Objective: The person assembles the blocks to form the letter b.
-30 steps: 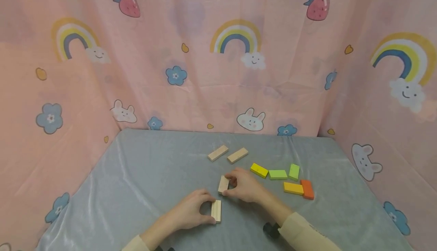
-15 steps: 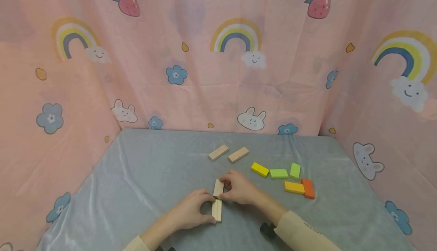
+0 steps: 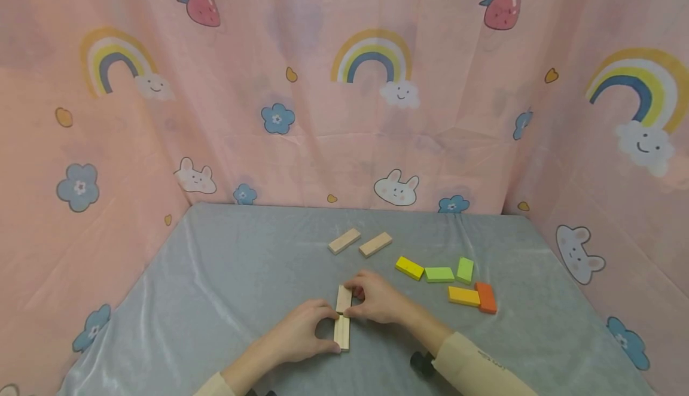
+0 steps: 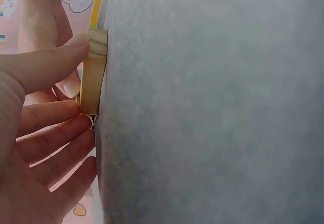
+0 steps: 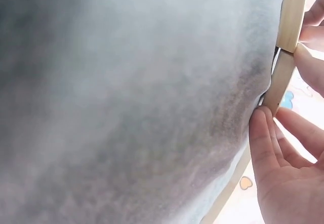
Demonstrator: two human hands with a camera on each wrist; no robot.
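Observation:
Two pale wooden blocks lie end to end on the grey cloth in the head view. My left hand (image 3: 301, 331) pinches the near block (image 3: 342, 333) at its two ends, between thumb and fingers; a line runs along its top. The far block (image 3: 343, 299) is gripped by my right hand (image 3: 379, 300) from the right. In the right wrist view the near block (image 5: 292, 16) meets the far block (image 5: 280, 82) at a narrow seam, with my right hand's fingers at both ends of the far one. Seen from the left wrist, the near block (image 4: 92, 84) sits low on the cloth.
Behind the hands lie two plain wooden blocks (image 3: 344, 241), slanted side by side. To the right are a yellow block (image 3: 410, 268), two green blocks (image 3: 439, 274), an amber block (image 3: 463, 297) and an orange block (image 3: 485, 298). A pink patterned curtain (image 3: 301, 163) encloses the table.
My right hand has brought the far block left and toward me, turning it into line with the near block. My left hand has stayed in place on the near block.

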